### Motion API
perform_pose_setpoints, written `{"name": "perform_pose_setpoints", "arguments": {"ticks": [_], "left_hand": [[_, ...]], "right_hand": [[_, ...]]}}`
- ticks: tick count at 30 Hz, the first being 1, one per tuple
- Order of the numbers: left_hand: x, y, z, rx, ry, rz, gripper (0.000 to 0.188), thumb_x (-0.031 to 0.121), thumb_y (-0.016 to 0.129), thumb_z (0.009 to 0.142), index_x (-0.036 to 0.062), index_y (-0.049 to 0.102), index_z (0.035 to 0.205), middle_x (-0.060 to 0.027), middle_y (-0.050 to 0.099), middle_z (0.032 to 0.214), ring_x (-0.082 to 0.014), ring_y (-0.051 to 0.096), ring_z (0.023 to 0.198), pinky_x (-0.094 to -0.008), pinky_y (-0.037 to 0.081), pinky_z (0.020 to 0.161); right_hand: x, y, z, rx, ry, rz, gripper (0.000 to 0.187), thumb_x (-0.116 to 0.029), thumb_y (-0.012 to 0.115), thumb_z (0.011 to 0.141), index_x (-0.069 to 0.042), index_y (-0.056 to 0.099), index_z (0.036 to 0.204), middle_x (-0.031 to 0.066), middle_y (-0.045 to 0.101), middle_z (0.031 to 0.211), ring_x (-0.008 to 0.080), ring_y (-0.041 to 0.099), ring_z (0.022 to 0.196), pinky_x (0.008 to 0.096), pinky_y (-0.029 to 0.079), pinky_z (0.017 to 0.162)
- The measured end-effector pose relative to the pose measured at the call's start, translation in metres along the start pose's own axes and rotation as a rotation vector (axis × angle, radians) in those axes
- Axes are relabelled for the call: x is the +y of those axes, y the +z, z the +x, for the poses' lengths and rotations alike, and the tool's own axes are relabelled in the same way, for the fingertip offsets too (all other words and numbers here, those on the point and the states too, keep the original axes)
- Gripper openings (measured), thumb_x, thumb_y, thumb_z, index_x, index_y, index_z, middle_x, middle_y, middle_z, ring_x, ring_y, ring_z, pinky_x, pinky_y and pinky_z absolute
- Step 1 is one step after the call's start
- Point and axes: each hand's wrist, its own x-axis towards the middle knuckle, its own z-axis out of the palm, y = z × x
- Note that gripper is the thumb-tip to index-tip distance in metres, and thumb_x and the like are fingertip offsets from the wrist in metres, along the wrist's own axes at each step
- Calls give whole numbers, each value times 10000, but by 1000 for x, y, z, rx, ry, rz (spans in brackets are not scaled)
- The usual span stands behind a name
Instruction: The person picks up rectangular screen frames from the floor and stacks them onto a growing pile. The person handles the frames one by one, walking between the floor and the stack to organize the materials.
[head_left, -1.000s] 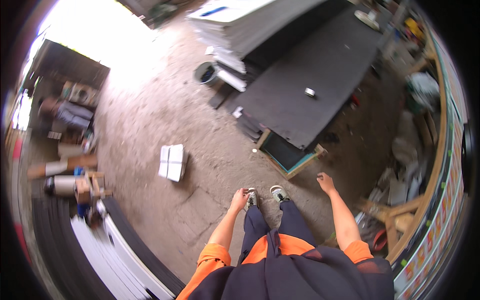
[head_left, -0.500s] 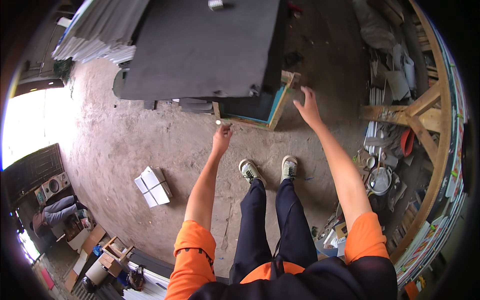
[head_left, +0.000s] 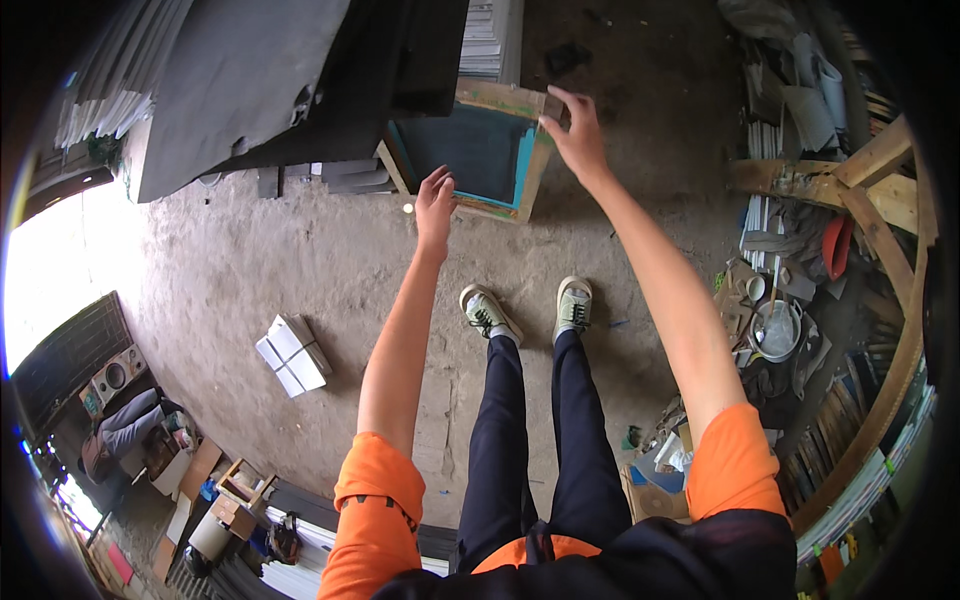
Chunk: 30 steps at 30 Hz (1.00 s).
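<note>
A wooden screen-printing frame [head_left: 530, 190] with a dark panel and a bright blue inner border rests at the far middle. At its far right corner is my right hand [head_left: 580, 135], thumb and forefinger spread around the wood; whether they touch it is unclear. My left hand [head_left: 435, 212] hovers over the frame's near left part, fingers loosely bent and apart, nothing seen in them. Large dark boards [head_left: 235, 85] lie left of the frame and overhang its far left part.
White sheets [head_left: 490, 45] are stacked behind the frame. A strapped white bundle [head_left: 292, 358] lies on the concrete floor, left of my feet. Wooden beams [head_left: 790, 180], a bucket [head_left: 775, 330] and clutter line the right side. A person [head_left: 130, 425] bends at the far left.
The dark boards now sit further left, uncovering more of the frame and the white stack behind it. Both hands have moved farther out, my right hand reaching the frame's corner.
</note>
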Motion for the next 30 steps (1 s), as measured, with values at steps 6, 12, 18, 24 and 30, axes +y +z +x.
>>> {"name": "perform_pose_setpoints", "arguments": {"ticks": [6,12,18,24,30], "left_hand": [[25,18,-13,146,540,608,563,89,565,738,120,304,1236,-122,326,1222,-264,356,1099,-382,306,911],[44,37,-8,-256,795,1194,728,35,611,641,248,283,1255,-72,240,1288,-302,205,1202,-454,193,1000],[32,51,13,-372,923,1429,706,215,642,663,263,268,1261,-7,234,1311,-255,171,1230,-497,172,999],[39,66,25,-272,1088,1426,571,357,634,637,213,423,1148,18,422,1064,-196,335,1096,-511,108,1003],[43,82,7,-406,1068,1420,444,337,635,638,145,467,1002,10,468,937,-163,426,1002,-465,122,1015]], "right_hand": [[-16,-23,-104,7,100,-43,310,-24,598,685,-60,496,976,125,393,892,274,451,829,343,388,706],[-12,-38,-165,69,235,-100,218,-15,597,684,-50,550,893,91,386,805,228,456,731,316,397,625],[-31,-44,-160,130,235,-108,221,-34,633,654,-63,593,870,68,411,750,194,450,676,312,395,609],[-37,-82,-150,113,159,-141,248,-22,648,619,-71,610,859,55,424,713,185,459,646,299,389,570],[-39,-125,-143,62,120,-137,243,-10,648,614,-84,618,844,56,437,711,181,468,647,305,396,575]]}}
